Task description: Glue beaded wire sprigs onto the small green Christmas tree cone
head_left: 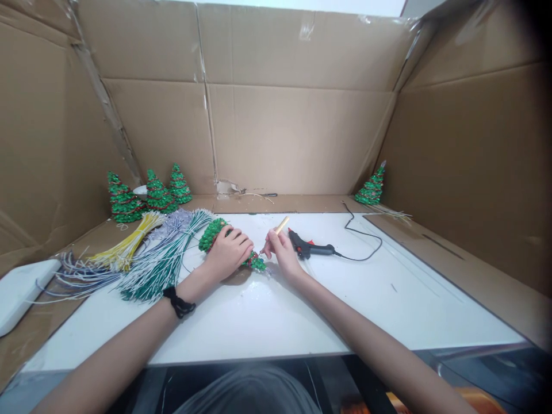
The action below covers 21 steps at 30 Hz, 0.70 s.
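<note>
A small green beaded tree (211, 234) lies on its side on the white board, its narrow tip pointing right. My left hand (228, 251) is wrapped over the middle of it, fingers closed. Close to the tip, my right hand (279, 250) pinches a thin tool with a pale yellow handle (282, 224); the tool's point is by the tree's tip, and whether they touch is too small to tell. A black glue gun (308, 247) with a red trigger lies just right of my right hand.
Bundles of yellow (125, 244), purple and green wires (161, 267) lie left. Three finished-looking trees (158, 192) stand behind them, another tree (371, 187) at back right. A white device (26, 290) sits far left. The black cord (366, 259) curves right. Cardboard walls (297, 132) enclose the board (267, 328).
</note>
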Each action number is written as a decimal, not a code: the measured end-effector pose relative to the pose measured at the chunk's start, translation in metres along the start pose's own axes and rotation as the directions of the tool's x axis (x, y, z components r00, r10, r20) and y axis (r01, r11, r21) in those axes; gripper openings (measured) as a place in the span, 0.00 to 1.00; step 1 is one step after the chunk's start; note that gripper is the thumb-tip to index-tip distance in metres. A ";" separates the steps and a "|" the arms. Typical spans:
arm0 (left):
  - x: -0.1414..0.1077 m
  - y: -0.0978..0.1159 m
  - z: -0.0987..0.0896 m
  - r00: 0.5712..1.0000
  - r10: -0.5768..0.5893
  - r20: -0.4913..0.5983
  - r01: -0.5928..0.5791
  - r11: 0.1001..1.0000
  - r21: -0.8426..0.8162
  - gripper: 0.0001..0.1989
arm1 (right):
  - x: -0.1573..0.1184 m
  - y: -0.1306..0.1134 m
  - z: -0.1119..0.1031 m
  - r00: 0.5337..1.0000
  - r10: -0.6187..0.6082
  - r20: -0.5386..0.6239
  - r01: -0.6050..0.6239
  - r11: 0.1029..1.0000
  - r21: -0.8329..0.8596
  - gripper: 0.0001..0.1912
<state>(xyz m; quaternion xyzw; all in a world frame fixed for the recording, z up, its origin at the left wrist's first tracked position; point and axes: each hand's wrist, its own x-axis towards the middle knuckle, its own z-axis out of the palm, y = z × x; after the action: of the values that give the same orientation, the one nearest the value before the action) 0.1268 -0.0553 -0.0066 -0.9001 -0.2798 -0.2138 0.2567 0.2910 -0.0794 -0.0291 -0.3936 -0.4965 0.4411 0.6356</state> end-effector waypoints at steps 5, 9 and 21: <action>0.001 0.000 -0.003 1.000 -0.009 0.030 0.010 1.000 -0.009 0.13 | -0.004 0.001 0.002 0.999 -0.028 0.016 0.028 0.999 -0.016 0.18; 0.001 0.001 -0.003 1.000 -0.015 0.020 0.016 1.000 -0.019 0.13 | -0.004 0.001 0.003 0.998 -0.052 0.034 0.053 0.998 -0.042 0.18; 0.001 0.000 -0.003 0.999 -0.024 0.031 0.025 1.000 -0.007 0.13 | -0.005 0.000 0.004 0.997 -0.058 0.048 0.061 0.997 -0.053 0.18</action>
<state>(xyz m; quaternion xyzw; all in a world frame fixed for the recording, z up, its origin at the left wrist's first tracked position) 0.1267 -0.0567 -0.0044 -0.9007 -0.2939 -0.2043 0.2463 0.2867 -0.0846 -0.0295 -0.3856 -0.5343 0.4172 0.6258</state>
